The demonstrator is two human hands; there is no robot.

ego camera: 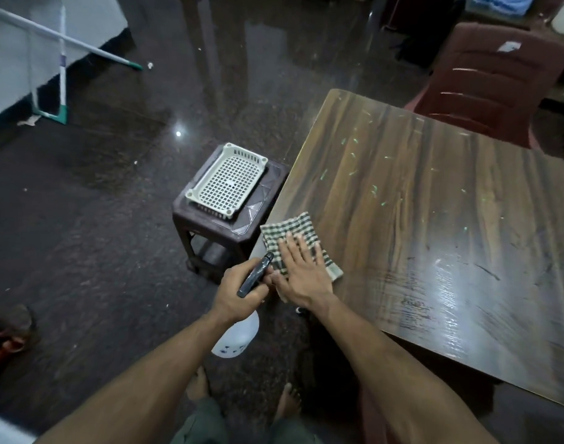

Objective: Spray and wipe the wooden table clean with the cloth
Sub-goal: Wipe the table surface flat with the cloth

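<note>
dark wood table with a glossy wet-looking patch near the close edge, and i've got the right hand flat on the cloth, fingers straight and spread, palm pressing it down right at the table's left edge. the cloth is a green and white check, folded, with one corner hanging a bit past the edge.

my left hand is curled round the black head of the bottle, held just off the table beside the right hand, the two nearly touching at the thumb. the nozzle points up toward the cloth. the white body of the bottle hangs below the fist, with some dark print on it that i can't read.

hard to say whether a finger is on the trigger, the fist hides it. the far right of the table is cut off by the frame.

little pale green flecks and streaks are scattered over the far half of the top. just left of the table there's a brown stool with a white tray sitting on it, and a maroon chair at the far side.
</note>
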